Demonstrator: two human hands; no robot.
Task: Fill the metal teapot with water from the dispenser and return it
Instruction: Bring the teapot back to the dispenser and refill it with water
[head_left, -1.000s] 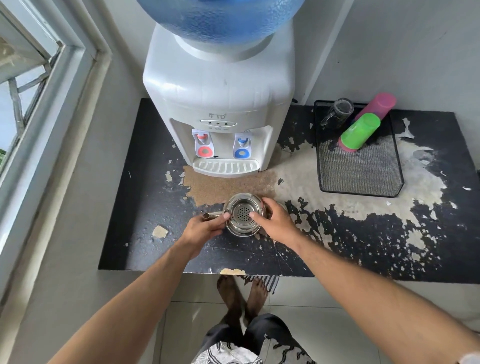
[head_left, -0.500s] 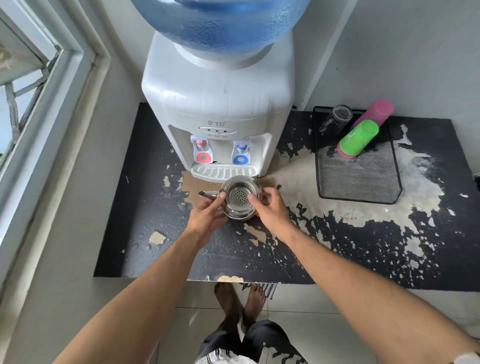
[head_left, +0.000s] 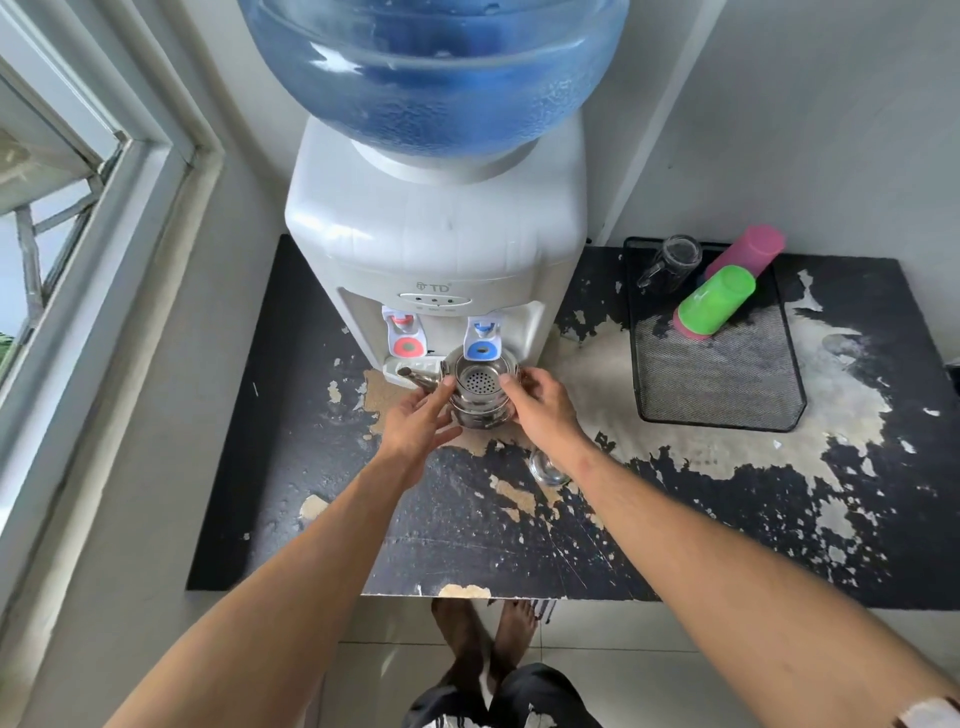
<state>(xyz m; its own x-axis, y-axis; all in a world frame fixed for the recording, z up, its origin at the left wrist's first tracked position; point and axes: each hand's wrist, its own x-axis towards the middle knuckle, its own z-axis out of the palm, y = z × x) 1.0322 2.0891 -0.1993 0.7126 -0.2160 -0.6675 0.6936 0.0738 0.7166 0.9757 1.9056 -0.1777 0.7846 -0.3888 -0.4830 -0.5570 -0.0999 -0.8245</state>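
While both hands hold it, the metal teapot (head_left: 480, 392) sits lidless under the blue tap (head_left: 482, 343) of the water dispenser (head_left: 436, 249), its open mouth showing a perforated strainer inside and its spout (head_left: 415, 376) pointing left, toward the red tap (head_left: 405, 338). Whether the pot's base rests on the drip tray or is carried just above it cannot be told. The left hand (head_left: 418, 423) presses against the pot's left side with the fingers nearly straight and the thumb up along the rim. The right hand (head_left: 543, 402) grips the right side, fingers curled round the pot at the handle, thumb on the rim. A shiny round lid (head_left: 545, 467) lies on the counter (head_left: 311, 467) just under the right wrist, a little nearer the front edge than the pot. The dispenser stands at the counter's back edge, left of the middle, carrying a large blue water bottle (head_left: 436, 73). Toward the back right corner a black mesh tray (head_left: 727, 384) holds a green cup (head_left: 714, 299) and a pink cup (head_left: 748, 254) lying on their sides, touching, with a dark glass mug (head_left: 670, 262) just beside them at the tray's back left corner. The counter's black surface is badly peeled, with pale patches spreading from the middle toward the right. Bare feet (head_left: 483, 639) show on the tiled floor below the front edge.
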